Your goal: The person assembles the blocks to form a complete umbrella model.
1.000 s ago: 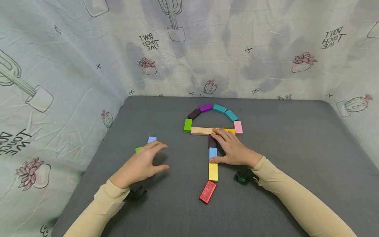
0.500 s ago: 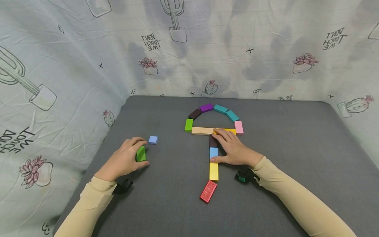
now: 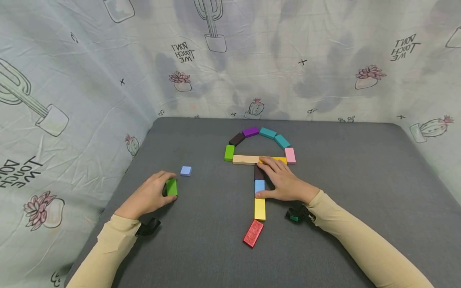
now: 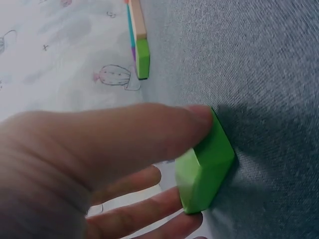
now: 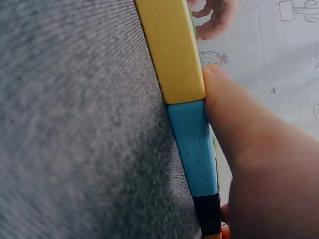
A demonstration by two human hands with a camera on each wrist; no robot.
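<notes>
My left hand (image 3: 151,195) pinches a green block (image 3: 172,187) between thumb and fingers at the left of the table. In the left wrist view the thumb presses one end of that green block (image 4: 214,144), with fingertips at its other end. My right hand (image 3: 284,181) rests over a column of blocks with its fingers spread. Its fingertips lie on an orange-yellow block (image 3: 282,159), and its thumb touches the column near where the blue block (image 3: 259,186) meets the yellow block (image 3: 259,209). A dark brown block (image 3: 258,172) is partly under the hand.
Above the column, an arch of a green block (image 3: 229,153), a dark block (image 3: 236,139), a purple block (image 3: 250,132), teal blocks (image 3: 268,133) and a pink block (image 3: 289,155) joins a wooden block (image 3: 245,159). A red block (image 3: 253,233) lies slanted below; a light blue block (image 3: 186,171) lies left.
My left hand has moved left and down from its raised, spread pose, and its thumb and fingers have closed on the green block. The right hand has stayed in place.
</notes>
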